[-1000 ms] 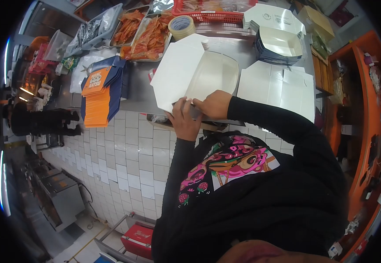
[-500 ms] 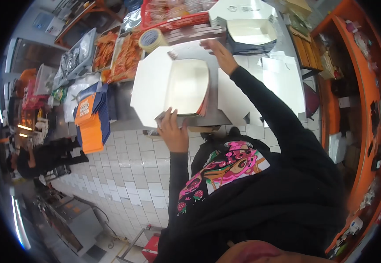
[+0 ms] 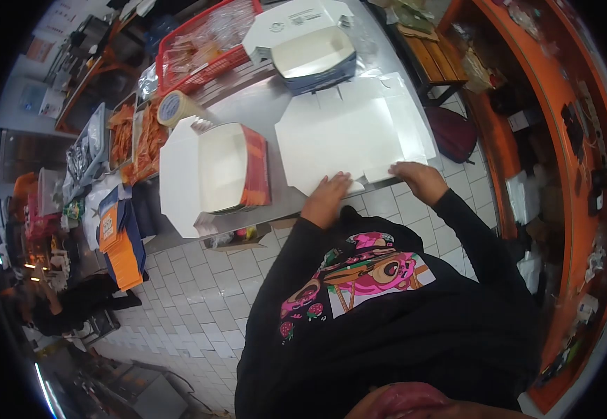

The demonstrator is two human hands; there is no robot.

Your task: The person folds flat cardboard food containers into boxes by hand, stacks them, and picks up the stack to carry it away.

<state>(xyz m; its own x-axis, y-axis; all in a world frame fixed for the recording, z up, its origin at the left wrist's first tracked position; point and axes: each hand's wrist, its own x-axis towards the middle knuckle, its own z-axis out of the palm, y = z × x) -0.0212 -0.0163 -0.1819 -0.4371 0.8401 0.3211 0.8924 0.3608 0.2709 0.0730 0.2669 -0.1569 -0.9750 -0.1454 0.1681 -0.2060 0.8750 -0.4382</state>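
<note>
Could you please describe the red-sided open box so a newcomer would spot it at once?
Find the metal counter, then the flat white cardboard on it. To its left stands the open box, white inside, its lid spread out leftward. Its red outer side sets it apart from the blue-sided boxes farther back.

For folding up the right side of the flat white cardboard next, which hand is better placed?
Probably the right hand: its fingertips touch the cardboard near that side. The left hand rests farther left, on the near edge.
</note>
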